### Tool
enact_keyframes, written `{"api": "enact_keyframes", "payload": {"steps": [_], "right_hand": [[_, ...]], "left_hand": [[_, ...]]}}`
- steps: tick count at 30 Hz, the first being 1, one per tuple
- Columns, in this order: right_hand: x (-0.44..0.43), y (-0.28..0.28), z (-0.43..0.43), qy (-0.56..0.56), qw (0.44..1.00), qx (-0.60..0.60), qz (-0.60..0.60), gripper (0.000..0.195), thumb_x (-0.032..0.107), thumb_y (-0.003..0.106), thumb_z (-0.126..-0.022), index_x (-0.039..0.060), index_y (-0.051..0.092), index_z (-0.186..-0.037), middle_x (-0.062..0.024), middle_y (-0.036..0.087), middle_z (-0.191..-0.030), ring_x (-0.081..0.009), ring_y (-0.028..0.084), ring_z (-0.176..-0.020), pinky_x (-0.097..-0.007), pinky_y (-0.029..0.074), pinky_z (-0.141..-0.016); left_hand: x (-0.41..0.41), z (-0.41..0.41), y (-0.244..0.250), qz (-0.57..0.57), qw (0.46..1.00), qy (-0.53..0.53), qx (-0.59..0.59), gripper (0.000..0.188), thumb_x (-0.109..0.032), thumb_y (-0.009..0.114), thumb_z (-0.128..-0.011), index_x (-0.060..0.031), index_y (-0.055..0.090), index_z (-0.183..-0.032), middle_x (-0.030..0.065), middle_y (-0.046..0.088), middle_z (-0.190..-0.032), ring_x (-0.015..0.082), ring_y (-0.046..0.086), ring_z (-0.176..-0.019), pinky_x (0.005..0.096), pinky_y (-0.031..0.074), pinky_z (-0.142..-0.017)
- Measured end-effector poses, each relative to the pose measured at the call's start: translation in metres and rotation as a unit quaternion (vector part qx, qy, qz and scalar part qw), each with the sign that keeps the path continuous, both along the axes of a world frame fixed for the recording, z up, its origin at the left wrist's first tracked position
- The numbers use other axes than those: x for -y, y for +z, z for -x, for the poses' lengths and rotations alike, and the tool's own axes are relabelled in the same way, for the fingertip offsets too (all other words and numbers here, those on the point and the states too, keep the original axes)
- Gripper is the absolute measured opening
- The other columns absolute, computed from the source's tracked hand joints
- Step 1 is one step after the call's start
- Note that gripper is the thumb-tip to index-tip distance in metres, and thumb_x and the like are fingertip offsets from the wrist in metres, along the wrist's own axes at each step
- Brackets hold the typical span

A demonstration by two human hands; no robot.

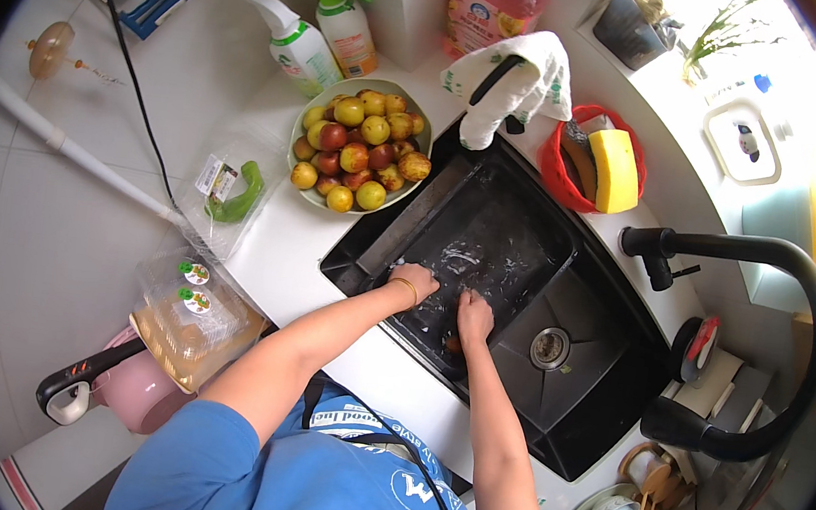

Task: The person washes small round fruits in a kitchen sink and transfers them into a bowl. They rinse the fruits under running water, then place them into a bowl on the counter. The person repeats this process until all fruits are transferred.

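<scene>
My left hand (pixel 416 286), with a gold bangle at its wrist, reaches into a black basin (pixel 566 254) inside the dark sink (pixel 591 367). Its fingers are curled, and whatever they may hold is hidden. Right of it, my right hand (pixel 475 317) is also in the basin, fingers bent downward and partly hidden. Water with white streaks covers the basin's bottom. A small reddish-brown object, perhaps a fruit, shows dimly beside my right wrist (pixel 454 343). Left of the basin, a pale green bowl (pixel 293 193) is heaped with yellow and red jujubes (pixel 355 157).
A black faucet (pixel 778 252) arches over the sink's right side, near the drain (pixel 550 348). Behind the basin are a white cloth (pixel 548 82) and a red basket (pixel 566 194) with a yellow sponge (pixel 617 172). Spray bottles (pixel 302 54) and clear plastic boxes (pixel 210 300) stand left.
</scene>
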State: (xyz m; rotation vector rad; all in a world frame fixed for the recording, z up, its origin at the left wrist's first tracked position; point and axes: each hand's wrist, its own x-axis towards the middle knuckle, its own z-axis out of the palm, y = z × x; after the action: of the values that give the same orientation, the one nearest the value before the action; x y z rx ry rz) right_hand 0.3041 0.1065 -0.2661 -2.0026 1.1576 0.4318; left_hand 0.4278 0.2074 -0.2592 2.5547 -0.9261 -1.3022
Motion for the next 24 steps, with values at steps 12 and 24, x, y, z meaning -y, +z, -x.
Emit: {"api": "enact_keyframes", "payload": {"steps": [12, 24], "right_hand": [[-0.01, 0.015, -0.006, 0.17, 0.983, -0.066, 0.016, 0.03, 0.031, 0.047, -0.082, 0.0025, 0.054, -0.091, -0.0208, 0.051, -0.102, -0.0406, 0.053, -0.091, -0.0436, 0.045, -0.075], [-0.015, 0.077, -0.018, 0.07, 0.986, 0.149, 0.038, 0.036, 0.028, 0.054, -0.08, 0.003, 0.039, -0.101, -0.0239, 0.052, -0.096, -0.041, 0.054, -0.087, -0.0451, 0.042, -0.073]], "left_hand": [[-0.001, 0.031, -0.006, 0.011, 0.981, -0.194, -0.015, 0.034, -0.014, 0.061, -0.071, -0.0051, 0.057, -0.104, 0.0218, 0.049, -0.115, 0.0377, 0.043, -0.112, 0.0403, 0.04, -0.091], [-0.039, -0.003, 0.111, 0.251, 0.959, -0.018, 0.131, 0.021, -0.029, 0.051, -0.081, -0.0094, 0.057, -0.086, 0.0146, 0.051, -0.087, 0.0318, 0.057, -0.074, 0.0386, 0.048, -0.067]]}}
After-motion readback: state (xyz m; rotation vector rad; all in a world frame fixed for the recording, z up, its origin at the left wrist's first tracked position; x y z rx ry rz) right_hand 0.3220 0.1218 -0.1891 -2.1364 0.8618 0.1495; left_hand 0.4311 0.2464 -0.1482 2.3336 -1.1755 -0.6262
